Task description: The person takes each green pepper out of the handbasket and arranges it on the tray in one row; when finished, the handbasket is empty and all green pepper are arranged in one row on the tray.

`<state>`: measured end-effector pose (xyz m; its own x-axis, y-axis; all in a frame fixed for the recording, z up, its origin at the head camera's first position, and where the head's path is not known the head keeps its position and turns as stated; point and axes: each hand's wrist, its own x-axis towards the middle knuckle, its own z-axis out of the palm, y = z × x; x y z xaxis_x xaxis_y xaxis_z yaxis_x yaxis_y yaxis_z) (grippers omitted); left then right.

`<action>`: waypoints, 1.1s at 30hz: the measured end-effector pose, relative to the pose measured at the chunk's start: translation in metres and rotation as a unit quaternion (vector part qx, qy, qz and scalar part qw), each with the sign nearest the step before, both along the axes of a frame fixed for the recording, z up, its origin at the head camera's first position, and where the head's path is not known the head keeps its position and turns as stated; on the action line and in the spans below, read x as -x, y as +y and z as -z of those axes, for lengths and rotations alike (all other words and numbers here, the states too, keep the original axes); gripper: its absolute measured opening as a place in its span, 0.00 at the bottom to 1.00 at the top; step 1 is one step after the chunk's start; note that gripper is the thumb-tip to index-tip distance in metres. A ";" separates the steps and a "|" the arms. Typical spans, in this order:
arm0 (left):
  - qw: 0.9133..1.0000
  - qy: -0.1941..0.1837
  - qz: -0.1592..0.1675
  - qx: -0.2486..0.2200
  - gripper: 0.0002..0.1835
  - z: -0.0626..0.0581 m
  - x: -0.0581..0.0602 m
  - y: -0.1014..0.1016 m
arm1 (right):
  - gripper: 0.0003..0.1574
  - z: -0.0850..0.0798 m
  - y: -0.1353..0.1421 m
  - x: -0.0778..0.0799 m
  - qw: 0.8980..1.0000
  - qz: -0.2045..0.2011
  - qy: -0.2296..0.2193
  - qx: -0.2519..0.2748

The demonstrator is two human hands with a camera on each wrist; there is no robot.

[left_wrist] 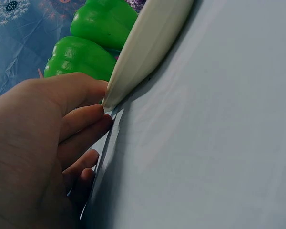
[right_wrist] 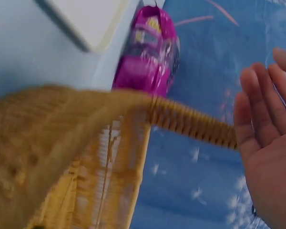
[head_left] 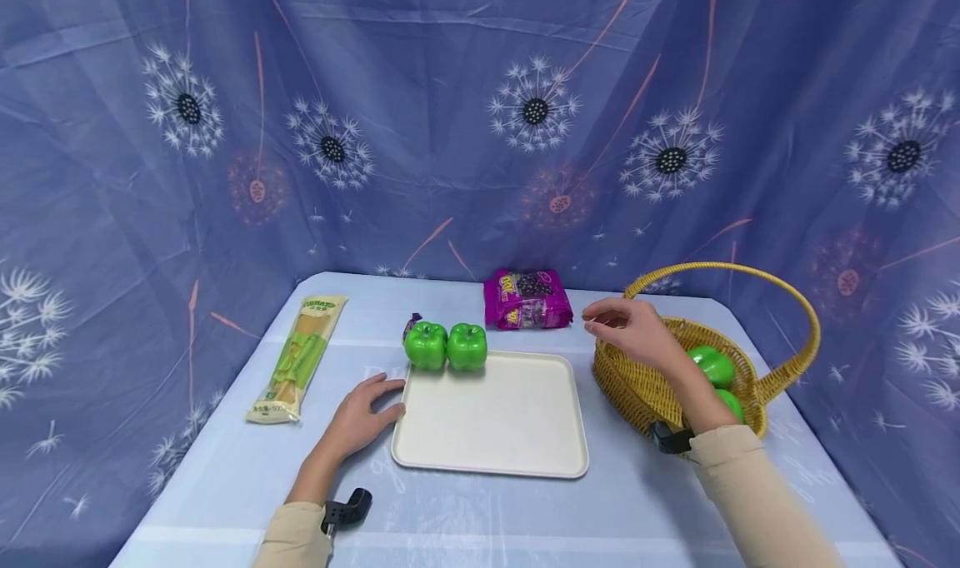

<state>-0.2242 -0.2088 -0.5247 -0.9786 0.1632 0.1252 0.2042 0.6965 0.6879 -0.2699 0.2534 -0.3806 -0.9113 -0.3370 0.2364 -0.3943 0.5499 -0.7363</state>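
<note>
My left hand rests at the left edge of a white rectangular tray, thumb and fingertips right at its rim in the left wrist view. Two shiny green bell peppers stand side by side at the tray's far left corner. Over the left rim of a wicker basket, my right hand hovers with loosely bent fingers and nothing held. Inside the basket lie green peppers, partly hidden by my right forearm. In the right wrist view, the basket handle passes beside that hand.
A purple candy bag lies behind the tray, near the table's back edge. Another small purple item peeks out behind the left pepper. At the far left lies a long yellow-green food packet. A blue dandelion-print curtain surrounds the table.
</note>
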 end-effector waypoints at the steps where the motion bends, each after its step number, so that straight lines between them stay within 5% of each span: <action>1: 1.000 0.001 -0.001 -0.001 0.24 0.001 -0.001 0.000 | 0.15 -0.001 0.004 0.000 1.000 0.001 -0.005 0.001; 12: 1.000 -0.001 -0.001 -0.001 0.24 0.001 0.001 -0.001 | 0.20 -0.009 0.055 -0.007 0.998 0.021 -0.022 -0.061; 19: 1.000 -0.003 -0.005 0.002 0.24 0.003 0.001 -0.002 | 0.23 0.008 0.096 0.005 0.987 0.069 -0.003 -0.148; 24: 1.000 0.001 -0.005 -0.002 0.24 0.002 0.000 -0.002 | 0.30 0.017 0.116 0.009 0.977 0.082 -0.031 -0.193; 33: 1.000 0.000 -0.004 0.000 0.23 0.003 -0.001 -0.001 | 0.36 0.030 0.135 0.008 0.981 0.068 -0.070 -0.169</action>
<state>-0.2236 -0.2099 -0.5273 -0.9801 0.1551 0.1243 0.1978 0.6988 0.6874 -0.2781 0.3883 -0.4105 -0.9691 -0.2468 0.0007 -0.2075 0.8129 -0.5441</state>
